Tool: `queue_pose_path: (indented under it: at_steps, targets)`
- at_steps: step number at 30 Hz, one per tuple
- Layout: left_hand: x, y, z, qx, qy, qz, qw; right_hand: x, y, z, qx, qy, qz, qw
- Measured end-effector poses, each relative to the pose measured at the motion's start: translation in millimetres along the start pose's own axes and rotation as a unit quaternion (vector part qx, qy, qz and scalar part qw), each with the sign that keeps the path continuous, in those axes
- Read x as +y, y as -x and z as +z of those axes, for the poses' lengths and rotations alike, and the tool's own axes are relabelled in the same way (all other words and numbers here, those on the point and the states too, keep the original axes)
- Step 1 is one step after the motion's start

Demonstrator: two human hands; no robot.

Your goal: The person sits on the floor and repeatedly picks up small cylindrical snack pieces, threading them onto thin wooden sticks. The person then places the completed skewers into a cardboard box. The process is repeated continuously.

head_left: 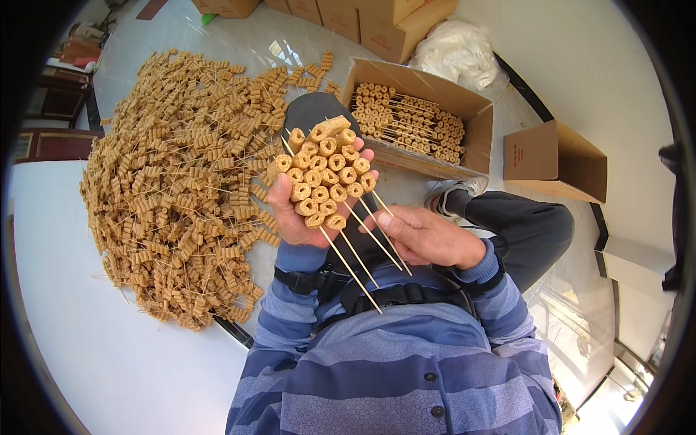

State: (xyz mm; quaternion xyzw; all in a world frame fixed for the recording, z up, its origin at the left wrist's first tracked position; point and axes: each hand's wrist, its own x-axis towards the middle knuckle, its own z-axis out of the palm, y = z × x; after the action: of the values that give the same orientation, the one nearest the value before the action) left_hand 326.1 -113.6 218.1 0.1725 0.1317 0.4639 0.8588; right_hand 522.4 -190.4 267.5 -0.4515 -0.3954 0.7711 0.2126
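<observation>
My left hand [291,212] is closed round a bundle of skewered brown hollow rolls [320,176], held in front of my lap. Most of the rolls turn their round open ends upward, and one at the far edge lies on its side. Several thin wooden sticks [351,255] jut from the bundle toward my waist. To the right, my right hand [433,236] is closed with thumb and fingers on one skewer [383,206] at the bundle's right edge. Some of its fingertips are hidden behind the hand and sticks.
A large heap of similar skewered rolls [174,196] covers the floor at left. Beyond my knees stands an open cardboard box [477,138] with stacked bundles inside. Another open box [533,156] lies at right. A white plastic bag [457,54] and closed cartons [330,18] are at the back.
</observation>
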Motion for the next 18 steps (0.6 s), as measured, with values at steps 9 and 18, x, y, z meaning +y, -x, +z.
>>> queue_pose_path:
  at_steps: [9,18]
  targets:
    - [1,2,4,-0.042,-0.112,0.000,0.993,-15,-13,-20,0.272,0.014,-0.175,0.946]
    - [-4,2,10,-0.097,-0.158,-0.039,0.982,-52,-37,-29,0.213,-0.021,-0.196,0.957]
